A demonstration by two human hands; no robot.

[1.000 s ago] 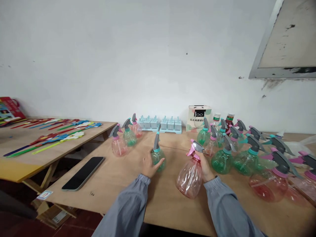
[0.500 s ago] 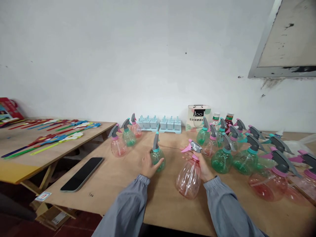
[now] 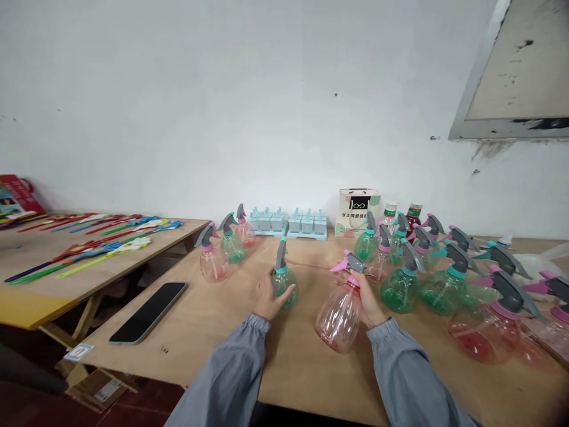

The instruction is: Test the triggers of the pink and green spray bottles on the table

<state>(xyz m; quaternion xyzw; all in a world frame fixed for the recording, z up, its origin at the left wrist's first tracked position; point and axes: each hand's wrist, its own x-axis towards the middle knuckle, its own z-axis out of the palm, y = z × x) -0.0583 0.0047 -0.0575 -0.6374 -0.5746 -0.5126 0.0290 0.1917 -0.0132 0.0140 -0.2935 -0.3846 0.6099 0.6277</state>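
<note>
My left hand (image 3: 270, 295) is closed around the green spray bottle (image 3: 287, 286), which stands upright on the table with a grey and teal trigger head. In my right hand (image 3: 368, 301) is a clear pink spray bottle (image 3: 338, 317) with a pink and grey head, gripped at its neck and tilted, its base toward the left. The far fingers of my right hand are partly hidden behind the bottle. Left of my hands stand two pink bottles and one green spray bottle (image 3: 232, 244). To the right, several more stand in a cluster, among them a green spray bottle (image 3: 400, 287).
A phone (image 3: 149, 312) lies on the brown table (image 3: 208, 338) at the left. Pale blue ice-pop moulds (image 3: 307, 225) and a paper bag (image 3: 355, 213) stand against the wall. Coloured flower-ended sticks (image 3: 95, 252) lie on another table.
The pink bottle in my right hand has tilted a little more, its head moving right and its base left. My left hand and the green bottle stay put.
</note>
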